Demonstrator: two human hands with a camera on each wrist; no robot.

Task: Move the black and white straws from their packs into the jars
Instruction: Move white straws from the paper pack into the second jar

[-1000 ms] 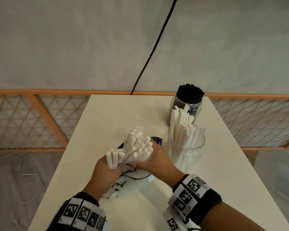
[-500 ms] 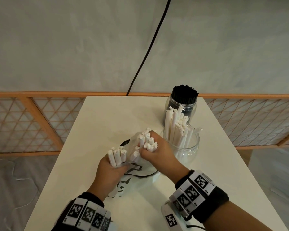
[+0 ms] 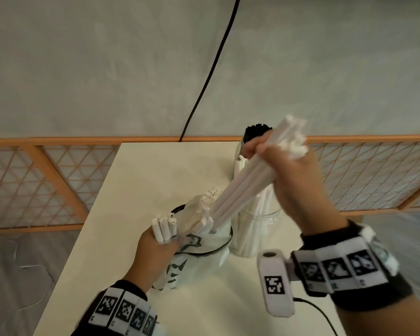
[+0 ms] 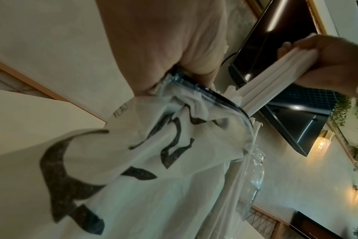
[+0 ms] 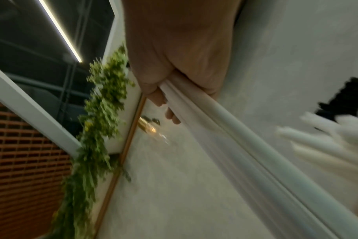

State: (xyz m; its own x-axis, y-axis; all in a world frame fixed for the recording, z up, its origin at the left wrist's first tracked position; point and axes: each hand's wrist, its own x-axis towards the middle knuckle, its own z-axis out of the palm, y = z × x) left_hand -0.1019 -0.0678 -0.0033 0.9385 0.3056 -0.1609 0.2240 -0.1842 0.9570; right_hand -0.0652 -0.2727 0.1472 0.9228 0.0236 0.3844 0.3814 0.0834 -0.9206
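My right hand (image 3: 294,180) grips a bundle of white straws (image 3: 247,187), raised slantwise with its lower ends still in the mouth of the pack (image 3: 201,248). My left hand (image 3: 155,246) holds that white plastic pack with black print upright on the table, pinching a few straws (image 3: 164,226) against it. The left wrist view shows the pack (image 4: 153,161) and the straw bundle (image 4: 296,77) leaving it. Behind stands a clear jar (image 3: 255,229) with white straws, and a further jar of black straws (image 3: 255,132). In the right wrist view the held straws (image 5: 235,139) are blurred.
The white table (image 3: 136,190) has its left edge near my left arm. A wooden lattice rail (image 3: 46,175) runs behind the table below a grey wall. A black cable (image 3: 211,66) hangs down the wall to the table's back edge.
My right hand closed on a bundle of white straws and has lifted it up and to the right, out of the pack. My left hand stays on the pack.
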